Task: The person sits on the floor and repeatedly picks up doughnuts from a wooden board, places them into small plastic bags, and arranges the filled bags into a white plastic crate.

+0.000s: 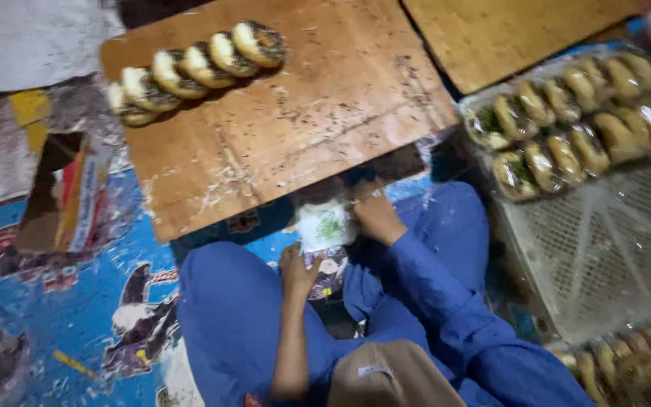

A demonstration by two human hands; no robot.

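A small white packet [324,226] with a green patch sits low between my knees, just below the near edge of a wooden board [325,113]. My right hand [377,215], in a blue sleeve, grips the packet's upper right side. My left hand [295,267] holds its lower left corner with curled fingers. The view is blurred, so the finger positions are rough. A row of several ring-shaped pastries [194,68] with white icing and dark sprinkles lies on the board's far left corner.
A white mesh tray [604,249] at the right carries two rows of wrapped buns [574,120]. More wrapped buns [627,365] lie at the bottom right. A second wooden board [506,34] is at the top right. A cardboard box [62,192] stands on the blue printed floor mat [77,301].
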